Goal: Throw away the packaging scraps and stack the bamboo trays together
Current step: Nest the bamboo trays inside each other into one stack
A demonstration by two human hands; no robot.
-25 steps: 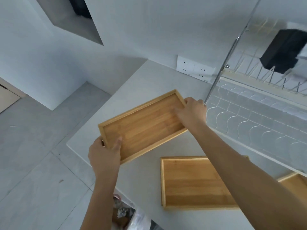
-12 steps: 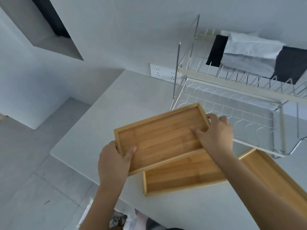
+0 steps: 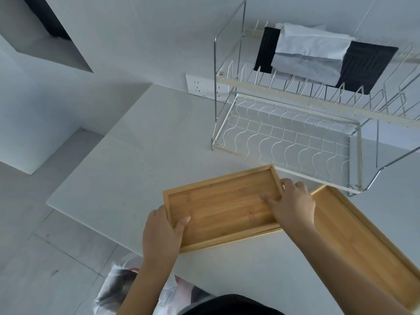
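Observation:
I hold a small bamboo tray [image 3: 221, 205] by both short ends. My left hand [image 3: 162, 231] grips its near-left end with the thumb inside the rim. My right hand [image 3: 292, 206] grips its right end, fingers on the tray floor. This tray sits over a second bamboo tray [image 3: 229, 244], of which only the front rim shows beneath it. A larger bamboo tray [image 3: 354, 237] lies at an angle to the right, partly behind my right forearm. A plastic bag with packaging scraps [image 3: 113, 289] sits on the floor below the counter edge.
A white counter [image 3: 141, 160] carries the trays. A two-tier wire dish rack [image 3: 288, 137] stands at the back right, with black and grey cloths [image 3: 318, 57] on its upper tier. A wall socket [image 3: 197, 85] sits behind it. Grey floor tiles lie to the left.
Both hands carried the small tray rightward and down over the second tray, which now shows only its front rim. The view shifted right, revealing more of the rack.

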